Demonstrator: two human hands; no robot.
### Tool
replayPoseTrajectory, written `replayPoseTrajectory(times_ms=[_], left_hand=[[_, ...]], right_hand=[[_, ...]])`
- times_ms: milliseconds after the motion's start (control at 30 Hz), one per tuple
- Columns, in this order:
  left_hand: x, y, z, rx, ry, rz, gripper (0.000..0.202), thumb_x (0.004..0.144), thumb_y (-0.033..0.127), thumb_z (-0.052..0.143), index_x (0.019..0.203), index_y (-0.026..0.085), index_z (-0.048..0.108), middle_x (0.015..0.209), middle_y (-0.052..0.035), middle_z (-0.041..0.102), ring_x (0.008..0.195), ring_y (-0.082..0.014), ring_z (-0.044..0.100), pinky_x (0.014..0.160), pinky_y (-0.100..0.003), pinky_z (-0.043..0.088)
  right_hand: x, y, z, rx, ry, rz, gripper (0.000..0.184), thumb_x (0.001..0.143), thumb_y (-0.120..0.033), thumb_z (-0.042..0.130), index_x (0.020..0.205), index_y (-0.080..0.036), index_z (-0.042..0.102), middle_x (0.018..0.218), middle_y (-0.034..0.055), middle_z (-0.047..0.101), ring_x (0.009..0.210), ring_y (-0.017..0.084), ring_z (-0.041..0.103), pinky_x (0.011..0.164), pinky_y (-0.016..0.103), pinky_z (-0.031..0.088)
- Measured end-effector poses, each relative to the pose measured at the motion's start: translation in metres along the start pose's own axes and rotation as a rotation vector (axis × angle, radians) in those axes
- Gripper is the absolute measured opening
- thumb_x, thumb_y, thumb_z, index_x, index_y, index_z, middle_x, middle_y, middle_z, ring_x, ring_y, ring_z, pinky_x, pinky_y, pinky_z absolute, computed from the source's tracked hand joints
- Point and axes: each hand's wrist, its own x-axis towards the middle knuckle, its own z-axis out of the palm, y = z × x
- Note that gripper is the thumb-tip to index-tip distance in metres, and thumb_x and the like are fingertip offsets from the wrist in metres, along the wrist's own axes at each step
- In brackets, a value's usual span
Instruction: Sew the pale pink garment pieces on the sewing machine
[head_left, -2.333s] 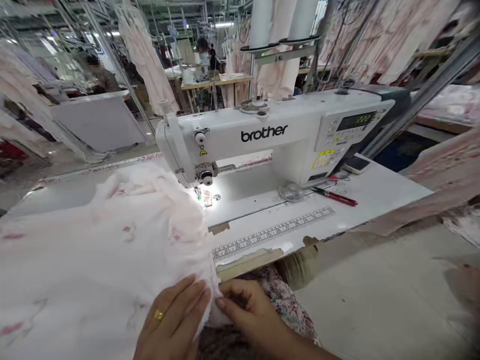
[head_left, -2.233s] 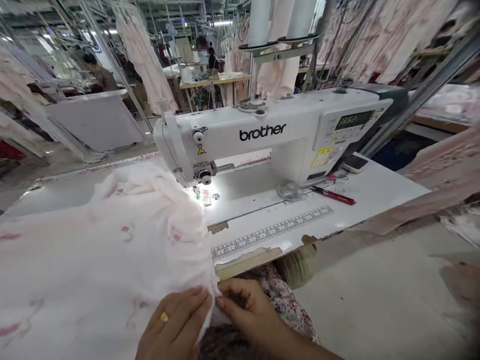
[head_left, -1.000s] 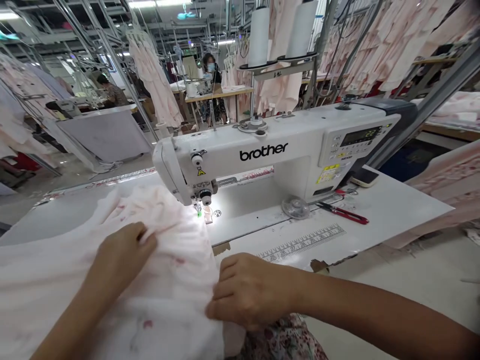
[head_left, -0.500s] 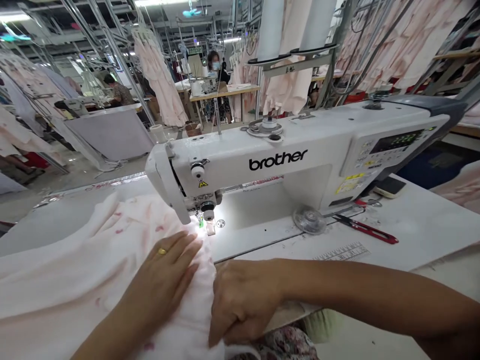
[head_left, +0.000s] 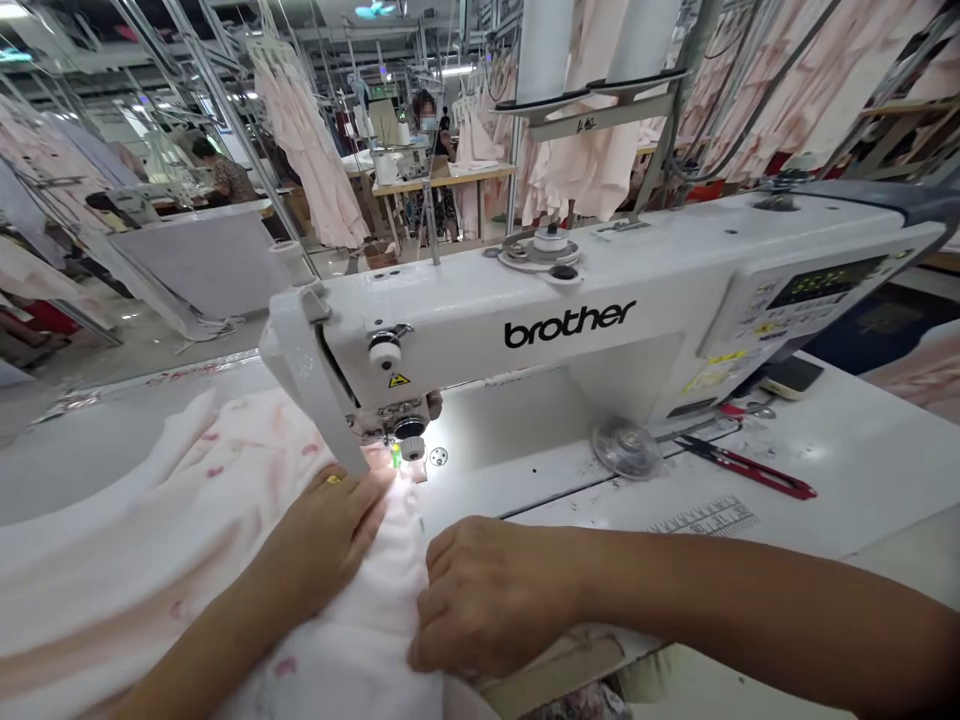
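A pale pink fabric with small pink marks covers the left part of the sewing table and runs beneath the needle area of a white sewing machine. My left hand, with a ring on one finger, lies flat on the cloth, fingertips close to the lit presser foot. Closer to me, my right hand is closed, its fingers pinching the cloth's right edge. The fingertips of that hand are partly hidden.
Red-handled thread snips lie on the table right of a clear round disc. Ruler markings show near my right forearm. Thread cones stand above the machine. Beyond it are hanging pink garments and people at other machines.
My left hand has slid slightly forward and left with the cloth, closer to the presser foot. My right hand stays on the edge, its fingers shifted a little. The view has moved slightly.
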Motion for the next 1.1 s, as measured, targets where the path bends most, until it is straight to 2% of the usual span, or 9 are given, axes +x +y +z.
replayPoseTrajectory(times_ms=[267, 400, 467, 567, 667, 767, 900, 1000, 1100], left_hand=[[-0.014, 0.017, -0.016, 0.264, 0.076, -0.240, 0.027, 0.099, 0.035, 0.031, 0.095, 0.020, 0.054, 0.093, -0.0112, 0.066, 0.090, -0.0324, 0.061, 0.076, -0.045, 0.045], [-0.032, 0.024, -0.017, 0.205, -0.108, -0.546, 0.030, 0.097, 0.046, 0.033, 0.081, 0.025, 0.046, 0.073, -0.0045, 0.065, 0.069, -0.0280, 0.065, 0.055, -0.034, 0.040], [-0.036, 0.021, -0.019, 0.077, -0.192, -0.591, 0.030, 0.099, 0.043, 0.034, 0.075, 0.025, 0.041, 0.062, 0.0008, 0.062, 0.058, -0.0222, 0.063, 0.051, -0.029, 0.037], [-0.038, 0.012, -0.025, 0.018, -0.146, -0.596, 0.031, 0.099, 0.043, 0.034, 0.075, 0.025, 0.043, 0.054, 0.0056, 0.058, 0.052, -0.0181, 0.059, 0.052, -0.025, 0.038], [-0.037, 0.007, -0.029, 0.098, -0.142, -0.604, 0.032, 0.098, 0.047, 0.037, 0.076, 0.026, 0.047, 0.056, 0.0057, 0.059, 0.053, -0.0193, 0.060, 0.051, -0.026, 0.038], [-0.036, 0.006, -0.021, 0.165, -0.101, -0.476, 0.026, 0.098, 0.040, 0.038, 0.081, 0.025, 0.051, 0.071, -0.0005, 0.065, 0.065, -0.0233, 0.065, 0.055, -0.031, 0.044], [-0.031, 0.007, -0.010, 0.229, 0.214, -0.067, 0.028, 0.096, 0.026, 0.041, 0.119, 0.018, 0.056, 0.122, -0.0135, 0.063, 0.114, -0.0322, 0.058, 0.096, -0.047, 0.045], [-0.027, 0.009, -0.009, 0.203, 0.144, 0.188, 0.043, 0.094, 0.011, 0.037, 0.134, 0.019, 0.051, 0.133, -0.0091, 0.060, 0.126, -0.0264, 0.052, 0.106, -0.041, 0.039], [-0.026, 0.011, -0.006, 0.175, 0.068, 0.225, 0.046, 0.095, 0.009, 0.035, 0.137, 0.020, 0.050, 0.134, -0.0074, 0.060, 0.125, -0.0229, 0.054, 0.104, -0.037, 0.043]], right_hand=[[0.001, -0.003, 0.001, -0.303, 0.147, -0.218, 0.025, 0.091, -0.012, 0.052, 0.072, -0.019, 0.067, 0.066, -0.0003, 0.062, 0.063, 0.013, 0.059, 0.070, 0.028, 0.045], [0.002, -0.006, -0.006, -0.496, 0.197, -0.405, 0.031, 0.094, -0.015, 0.044, 0.085, -0.015, 0.073, 0.083, 0.0095, 0.071, 0.072, 0.017, 0.066, 0.079, 0.033, 0.050], [0.002, -0.006, -0.009, -0.553, 0.291, -0.381, 0.033, 0.094, -0.016, 0.043, 0.087, -0.013, 0.075, 0.083, 0.0102, 0.072, 0.071, 0.017, 0.067, 0.079, 0.033, 0.051], [0.001, -0.006, -0.007, -0.508, 0.438, -0.294, 0.030, 0.092, -0.016, 0.046, 0.084, -0.013, 0.074, 0.075, 0.0064, 0.070, 0.066, 0.014, 0.064, 0.073, 0.029, 0.052], [0.001, -0.005, -0.002, -0.387, 0.375, -0.223, 0.022, 0.089, -0.014, 0.052, 0.078, -0.015, 0.071, 0.064, -0.0001, 0.062, 0.060, 0.011, 0.059, 0.065, 0.025, 0.048], [0.000, -0.006, 0.001, -0.288, 0.191, -0.144, 0.021, 0.085, -0.011, 0.056, 0.067, -0.019, 0.063, 0.058, -0.0037, 0.056, 0.056, 0.011, 0.054, 0.060, 0.025, 0.044], [0.000, -0.005, 0.001, -0.243, 0.093, -0.116, 0.021, 0.086, -0.013, 0.058, 0.067, -0.020, 0.062, 0.062, -0.0043, 0.057, 0.059, 0.011, 0.055, 0.062, 0.026, 0.042], [0.000, -0.003, 0.001, -0.247, 0.103, -0.122, 0.022, 0.088, -0.012, 0.056, 0.069, -0.020, 0.063, 0.062, -0.0049, 0.057, 0.058, 0.011, 0.054, 0.063, 0.027, 0.042], [0.000, -0.004, 0.003, -0.239, 0.122, -0.125, 0.022, 0.087, -0.011, 0.055, 0.068, -0.020, 0.062, 0.061, -0.0049, 0.055, 0.058, 0.011, 0.053, 0.063, 0.027, 0.041]])
